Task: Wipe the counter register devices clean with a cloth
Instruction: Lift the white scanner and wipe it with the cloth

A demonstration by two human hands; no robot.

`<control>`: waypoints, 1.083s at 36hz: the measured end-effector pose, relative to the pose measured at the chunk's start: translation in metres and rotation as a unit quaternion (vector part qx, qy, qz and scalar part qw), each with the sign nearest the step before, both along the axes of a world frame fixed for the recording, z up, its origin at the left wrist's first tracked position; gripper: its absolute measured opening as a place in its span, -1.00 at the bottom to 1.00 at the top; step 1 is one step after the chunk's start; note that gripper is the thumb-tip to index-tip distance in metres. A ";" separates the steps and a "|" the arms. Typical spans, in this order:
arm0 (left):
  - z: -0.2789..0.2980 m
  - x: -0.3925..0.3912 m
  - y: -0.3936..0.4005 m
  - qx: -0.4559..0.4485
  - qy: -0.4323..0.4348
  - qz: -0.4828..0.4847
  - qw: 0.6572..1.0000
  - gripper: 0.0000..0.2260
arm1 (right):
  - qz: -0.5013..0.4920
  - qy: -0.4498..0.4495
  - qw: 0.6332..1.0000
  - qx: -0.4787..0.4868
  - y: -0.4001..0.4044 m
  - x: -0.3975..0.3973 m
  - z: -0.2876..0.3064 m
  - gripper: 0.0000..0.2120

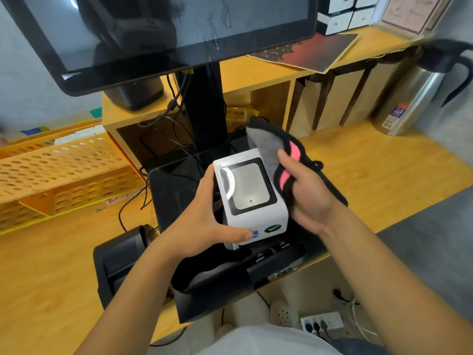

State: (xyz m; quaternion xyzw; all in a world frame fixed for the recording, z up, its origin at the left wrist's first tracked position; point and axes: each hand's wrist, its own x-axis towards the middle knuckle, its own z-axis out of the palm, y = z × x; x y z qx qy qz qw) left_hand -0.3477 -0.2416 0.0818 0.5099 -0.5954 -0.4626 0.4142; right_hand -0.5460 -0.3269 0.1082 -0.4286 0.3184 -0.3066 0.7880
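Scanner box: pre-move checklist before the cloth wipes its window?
1. White scanner box held firmly: ok, left hand grips its side and front.
2. Cloth in hand: ok, right hand holds it against the box's right side.
3. Scan window unobstructed: ok, glass faces up, uncovered.
4. Box lifted clear of the black register base: cannot tell.
5. Cable slack under the box: cannot tell, hidden.

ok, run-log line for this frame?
phase: wiping | left hand: holds white scanner box | right hand: presses cloth on box's right side | monitor: untouched
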 end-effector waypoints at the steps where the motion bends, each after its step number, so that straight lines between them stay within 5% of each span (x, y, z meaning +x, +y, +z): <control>1: 0.001 -0.001 0.001 0.000 0.003 0.003 1.000 -0.02 | 0.000 0.009 1.000 0.000 -0.007 0.005 0.004 -0.57; 21: 0.016 -0.008 0.000 0.039 -0.031 0.005 0.999 0.00 | 0.024 0.062 0.998 0.002 -0.064 -0.022 0.002 -0.66; 39: 0.007 -0.008 0.003 0.093 0.005 0.001 0.996 0.16 | 0.360 0.223 0.895 -0.140 -0.104 0.021 0.035 -0.72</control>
